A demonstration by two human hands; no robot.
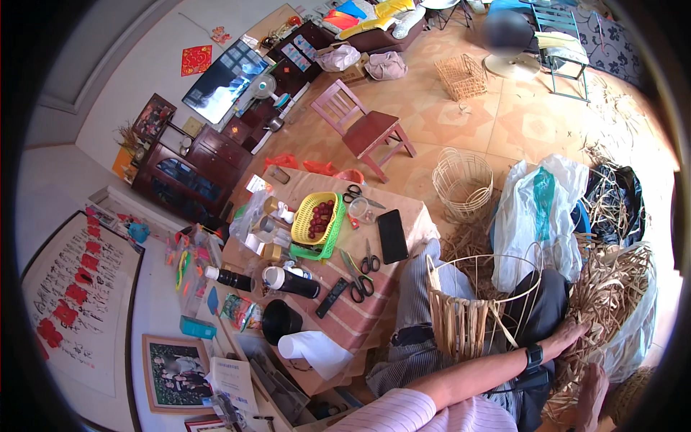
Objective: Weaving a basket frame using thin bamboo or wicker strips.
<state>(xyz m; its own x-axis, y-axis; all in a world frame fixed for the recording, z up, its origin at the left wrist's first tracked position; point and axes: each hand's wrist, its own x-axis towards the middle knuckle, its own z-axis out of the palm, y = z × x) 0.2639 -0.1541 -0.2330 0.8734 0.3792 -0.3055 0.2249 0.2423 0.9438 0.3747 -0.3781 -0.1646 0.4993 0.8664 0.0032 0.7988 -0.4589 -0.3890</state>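
On my lap sits a round wire-frame basket (461, 327), its left side wrapped in dried leaf strips and the rest bare wire. My left hand (565, 338), with a dark watch on the wrist, reaches across to the right. Its fingers close into a heap of dried leaf strips (610, 295), which lies in a clear plastic bag (633, 345). Lower down, close to the bag's near edge, is my right hand (593, 389); its fingers are too unclear to read. Neither hand touches the basket.
At my left a cloth-covered table (403, 216) holds scissors (356, 277), a phone (393, 236), a yellow basket of red fruit (317, 218) and bottles. Ahead stand a bare-frame basket (463, 183), white plastic bags (515, 216) and a red chair (371, 129).
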